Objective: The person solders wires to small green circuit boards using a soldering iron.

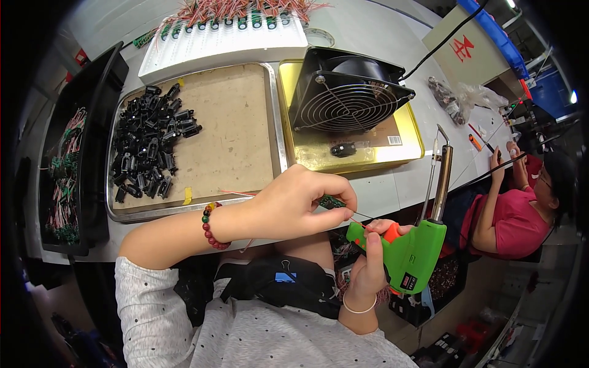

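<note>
My left hand [300,199] reaches across to the middle, thumb and fingers pinched on a small green circuit board [331,202]. The hand covers much of the board. Thin red and white wires [236,193] trail out at the wrist side. My right hand [370,260] is wrapped round a green soldering gun [414,254] with an orange trigger. Its metal barrel and thin tip point up and away from me. The gun's green rear end is close to my left fingertips, and a thin wire runs between them; I cannot tell whether they touch.
A metal-rimmed tray [236,132] holds many black plastic housings [144,144]. Beyond it, a white foam block [227,55] carries wired green parts. A black fan [350,92] and one black housing [343,149] sit on a gold tin [307,161]. A black bin [92,122] stands left; a co-worker [515,214] sits right.
</note>
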A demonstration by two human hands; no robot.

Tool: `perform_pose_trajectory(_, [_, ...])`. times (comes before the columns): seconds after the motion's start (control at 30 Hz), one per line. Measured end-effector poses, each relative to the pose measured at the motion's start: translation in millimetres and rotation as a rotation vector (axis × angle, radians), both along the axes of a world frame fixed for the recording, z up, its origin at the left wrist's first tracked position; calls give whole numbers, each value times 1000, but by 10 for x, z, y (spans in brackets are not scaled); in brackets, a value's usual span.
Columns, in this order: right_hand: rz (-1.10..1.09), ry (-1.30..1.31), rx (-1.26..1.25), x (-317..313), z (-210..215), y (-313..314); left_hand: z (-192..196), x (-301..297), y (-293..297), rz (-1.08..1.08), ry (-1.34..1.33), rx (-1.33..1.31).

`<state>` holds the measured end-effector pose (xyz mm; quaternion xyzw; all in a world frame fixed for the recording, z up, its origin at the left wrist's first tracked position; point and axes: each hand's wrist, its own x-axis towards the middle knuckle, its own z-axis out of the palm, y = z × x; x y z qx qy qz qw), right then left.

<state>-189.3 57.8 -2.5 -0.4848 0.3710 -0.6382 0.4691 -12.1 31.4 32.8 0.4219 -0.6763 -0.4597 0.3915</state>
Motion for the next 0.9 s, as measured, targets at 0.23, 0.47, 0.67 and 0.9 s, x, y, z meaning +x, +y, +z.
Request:
perform_pose_trajectory(0.23, [12, -26, 40, 10, 31, 12, -37, -17, -4, 11, -12, -48])
perform_pose_trajectory(0.47, [-2, -7, 66, -30, -3, 1, -69, -48, 11, 5, 8, -69])
perform_pose_trajectory(0.67, [-29, -9, 87, -49, -68, 1, -174, -76, -32, 114, 289, -19])
perform_pose_trajectory(0.9, [18, -57, -40, -204, -96, -48, -31, 173, -172, 330, -39, -86])
